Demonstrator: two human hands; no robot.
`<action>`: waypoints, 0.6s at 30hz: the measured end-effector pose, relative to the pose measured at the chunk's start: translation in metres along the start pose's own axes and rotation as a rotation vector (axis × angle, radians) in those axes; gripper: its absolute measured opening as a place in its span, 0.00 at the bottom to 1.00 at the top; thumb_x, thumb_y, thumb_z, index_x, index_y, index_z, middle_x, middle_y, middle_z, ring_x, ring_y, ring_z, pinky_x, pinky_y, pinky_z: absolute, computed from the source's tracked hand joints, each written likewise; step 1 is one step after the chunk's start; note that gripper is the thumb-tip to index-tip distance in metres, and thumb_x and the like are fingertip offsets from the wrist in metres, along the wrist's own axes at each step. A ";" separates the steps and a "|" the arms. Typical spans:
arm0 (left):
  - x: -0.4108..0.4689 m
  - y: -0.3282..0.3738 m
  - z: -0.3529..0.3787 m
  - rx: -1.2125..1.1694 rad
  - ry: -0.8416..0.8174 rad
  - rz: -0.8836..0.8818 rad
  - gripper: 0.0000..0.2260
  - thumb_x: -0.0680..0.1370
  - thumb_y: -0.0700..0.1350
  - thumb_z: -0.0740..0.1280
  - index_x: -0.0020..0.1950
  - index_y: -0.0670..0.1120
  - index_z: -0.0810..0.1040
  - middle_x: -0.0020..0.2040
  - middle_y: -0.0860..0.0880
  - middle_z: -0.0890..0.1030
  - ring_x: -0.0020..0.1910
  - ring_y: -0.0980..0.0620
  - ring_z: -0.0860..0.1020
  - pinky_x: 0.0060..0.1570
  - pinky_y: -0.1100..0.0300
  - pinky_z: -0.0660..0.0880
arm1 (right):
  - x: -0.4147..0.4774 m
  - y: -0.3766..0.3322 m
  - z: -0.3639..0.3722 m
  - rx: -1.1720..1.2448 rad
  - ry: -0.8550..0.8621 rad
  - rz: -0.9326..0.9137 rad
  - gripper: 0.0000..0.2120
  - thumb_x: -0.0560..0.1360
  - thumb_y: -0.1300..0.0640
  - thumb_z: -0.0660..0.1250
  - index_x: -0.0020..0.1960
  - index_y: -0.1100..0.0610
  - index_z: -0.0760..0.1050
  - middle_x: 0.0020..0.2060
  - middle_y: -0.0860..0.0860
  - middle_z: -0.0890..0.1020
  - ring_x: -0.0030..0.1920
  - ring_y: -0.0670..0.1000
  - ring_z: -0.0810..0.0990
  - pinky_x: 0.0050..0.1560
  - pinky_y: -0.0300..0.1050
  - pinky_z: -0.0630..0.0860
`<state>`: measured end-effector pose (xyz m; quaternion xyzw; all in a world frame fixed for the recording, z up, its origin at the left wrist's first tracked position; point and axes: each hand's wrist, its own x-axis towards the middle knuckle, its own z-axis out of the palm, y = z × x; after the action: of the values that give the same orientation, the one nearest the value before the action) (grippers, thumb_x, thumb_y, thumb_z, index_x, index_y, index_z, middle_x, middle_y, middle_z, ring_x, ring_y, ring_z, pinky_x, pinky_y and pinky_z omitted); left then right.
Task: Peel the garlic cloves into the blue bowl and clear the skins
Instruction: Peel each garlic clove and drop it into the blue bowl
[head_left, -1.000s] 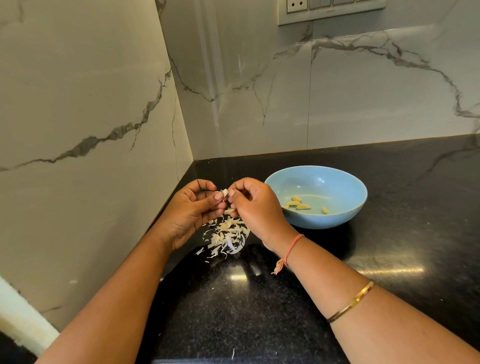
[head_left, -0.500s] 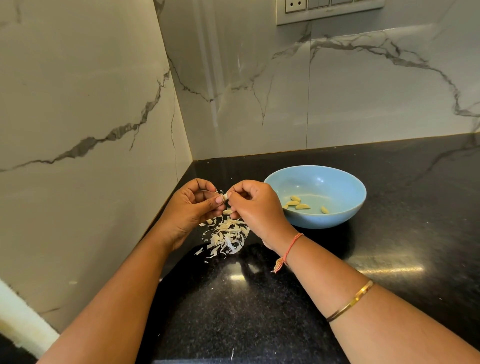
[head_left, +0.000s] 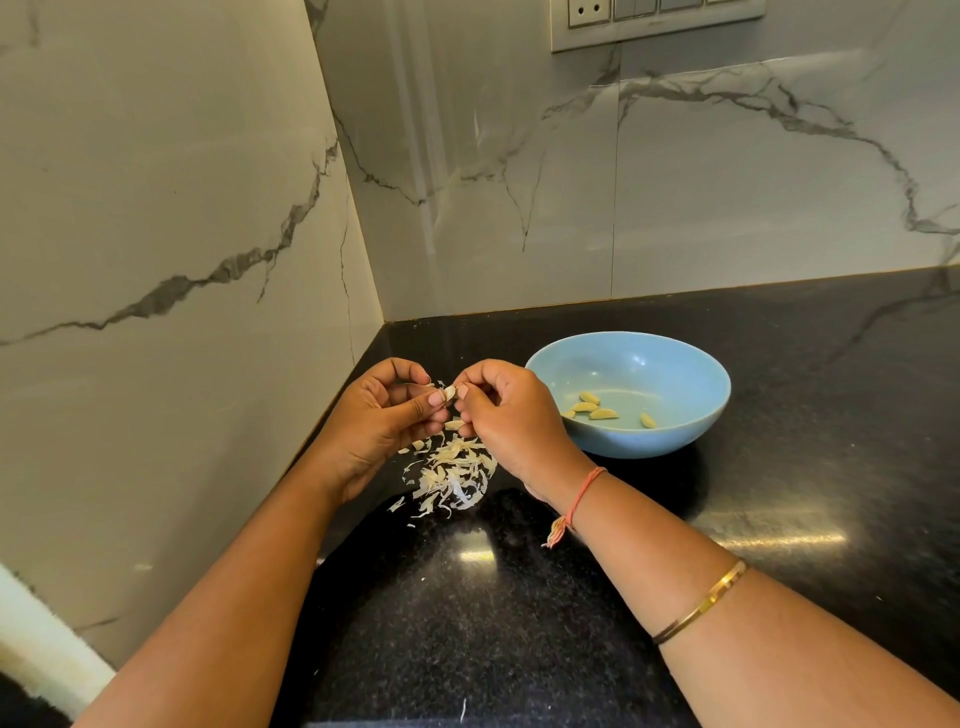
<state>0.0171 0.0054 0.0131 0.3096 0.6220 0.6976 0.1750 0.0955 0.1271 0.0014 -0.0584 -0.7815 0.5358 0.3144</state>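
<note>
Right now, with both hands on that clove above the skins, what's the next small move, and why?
Probably pull the loose skin away with the right hand while the left hand pinches the garlic clove. Papery bits stick out from it, so it looks unready for the blue bowl.

Work surface: a black speckled stone countertop (head_left: 779, 364), polished, running into a corner where two marble-patterned walls meet. Bright light reflections show on its near and right-hand areas.

Items lying directly on it:
- A blue bowl (head_left: 649, 441), upright, set near the back wall, right of the corner.
- A loose heap of garlic skins (head_left: 452, 478), pale and papery, just left of the bowl and apart from it.
- A few stray skin flakes (head_left: 396, 504) at the heap's near-left edge.
- A single skin sliver (head_left: 463, 709), well apart at the near edge.
</note>
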 end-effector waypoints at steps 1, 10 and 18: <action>0.000 0.000 0.000 -0.002 0.004 0.000 0.07 0.73 0.32 0.65 0.45 0.43 0.73 0.32 0.49 0.81 0.32 0.56 0.81 0.35 0.65 0.79 | 0.000 0.000 0.001 0.011 0.000 0.008 0.07 0.78 0.62 0.61 0.47 0.60 0.77 0.35 0.49 0.77 0.36 0.47 0.78 0.43 0.44 0.80; 0.001 -0.002 0.000 0.016 0.042 0.034 0.06 0.73 0.32 0.66 0.44 0.42 0.74 0.33 0.49 0.82 0.34 0.56 0.81 0.36 0.65 0.79 | -0.002 -0.002 0.001 0.104 -0.001 0.073 0.05 0.77 0.62 0.63 0.47 0.60 0.78 0.33 0.49 0.78 0.33 0.47 0.78 0.43 0.48 0.81; 0.001 -0.004 0.002 0.055 0.049 0.069 0.06 0.73 0.32 0.66 0.43 0.42 0.73 0.34 0.47 0.81 0.34 0.55 0.81 0.37 0.65 0.80 | -0.002 -0.002 0.000 0.118 0.001 0.086 0.04 0.77 0.62 0.64 0.47 0.60 0.77 0.32 0.48 0.78 0.31 0.46 0.78 0.43 0.46 0.80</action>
<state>0.0165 0.0081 0.0093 0.3185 0.6338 0.6933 0.1271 0.0977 0.1249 0.0020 -0.0737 -0.7449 0.5941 0.2945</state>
